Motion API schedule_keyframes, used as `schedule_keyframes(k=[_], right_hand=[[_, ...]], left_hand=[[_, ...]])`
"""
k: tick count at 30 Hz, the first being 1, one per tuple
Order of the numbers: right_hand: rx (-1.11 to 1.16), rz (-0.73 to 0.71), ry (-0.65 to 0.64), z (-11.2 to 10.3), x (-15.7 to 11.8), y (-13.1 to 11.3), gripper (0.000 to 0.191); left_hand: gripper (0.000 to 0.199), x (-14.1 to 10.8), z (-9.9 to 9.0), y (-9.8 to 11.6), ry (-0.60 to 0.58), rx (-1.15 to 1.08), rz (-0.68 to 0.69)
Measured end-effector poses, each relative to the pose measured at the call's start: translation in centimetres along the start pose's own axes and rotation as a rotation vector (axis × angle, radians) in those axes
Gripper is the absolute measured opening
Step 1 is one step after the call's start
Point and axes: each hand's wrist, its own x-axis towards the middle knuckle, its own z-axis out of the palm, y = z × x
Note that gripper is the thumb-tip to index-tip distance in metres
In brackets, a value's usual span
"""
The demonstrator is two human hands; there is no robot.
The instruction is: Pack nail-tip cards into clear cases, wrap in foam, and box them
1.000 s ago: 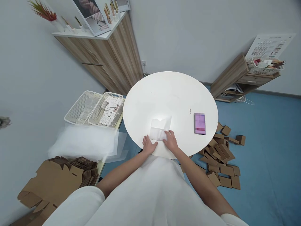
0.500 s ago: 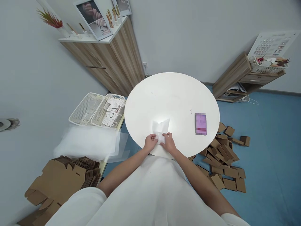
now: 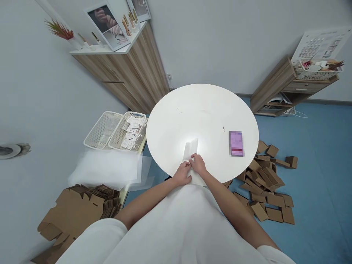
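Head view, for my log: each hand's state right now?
Left hand: partly closed at the white sheet; grip cannot be told.
Right hand: partly closed at it too; grip unclear.

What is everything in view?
table: one, white, centre
sheet: one, white, near table edge
blurred item: one, purple, table's right
baskets: two, white, left of table
papers: several, white, in one basket
loose sheets: several, white, near baskets
flattened cardboard: stack, brown, left
boxes: many, brown, blue floor, right
cabinets: two, brown, left and right
framed pictures: two, white, left cabinet
bottles: several, white, gold, left cabinet
plant: one, reddish, left cabinet
board: one, white, right cabinet
shelf basket: one, white, right cabinet
socket: one, white, far wall
garment: one, white, worn
left hand, right hand: one each, bare, at sheet
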Motion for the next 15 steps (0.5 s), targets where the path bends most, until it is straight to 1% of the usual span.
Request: schedule_keyframes(k=[1,3,5,6,7,8,11,13,15], right_hand=[[-0.012,-0.009,0.007,0.2,0.0,0.0,0.02],[-0.026,-0.043,0.007,0.3,0.2,0.2,0.019],[-0.03,-0.068,0.0,0.3,0.2,0.5,0.02],[-0.03,-0.074,-0.004,0.2,0.2,0.6,0.02],[-0.03,-0.076,-0.008,0.2,0.1,0.7,0.021],[-0.028,-0.075,-0.01,0.1,0.0,0.8,0.022],[-0.055,-0.108,-0.006,0.2,-0.6,0.8,0.035],[-0.147,-0.191,0.019,0.4,-1.2,0.7,0.045],[-0.279,-0.316,0.029,0.7,-1.6,0.7,0.053]], left_hand=[[0.046,-0.1,-0.3,-0.2,0.014,-0.025,-0.008],[0.04,0.0,-0.9,-0.8,0.107,-0.05,-0.073],[0.039,0.2,-1.4,-1.5,0.225,-0.003,-0.145],[0.041,0.4,-1.6,-1.8,0.25,0.044,-0.15],[0.044,0.6,-1.7,-2.0,0.24,0.097,-0.128],[0.048,0.9,-1.7,-2.1,0.2,0.149,-0.088],[0.053,1.6,-1.5,-2.2,0.032,0.266,0.012],[0.054,1.9,-1.3,-2.1,-0.033,0.312,0.016],[0.056,2.2,-1.4,-2.0,-0.066,0.333,0.001]])
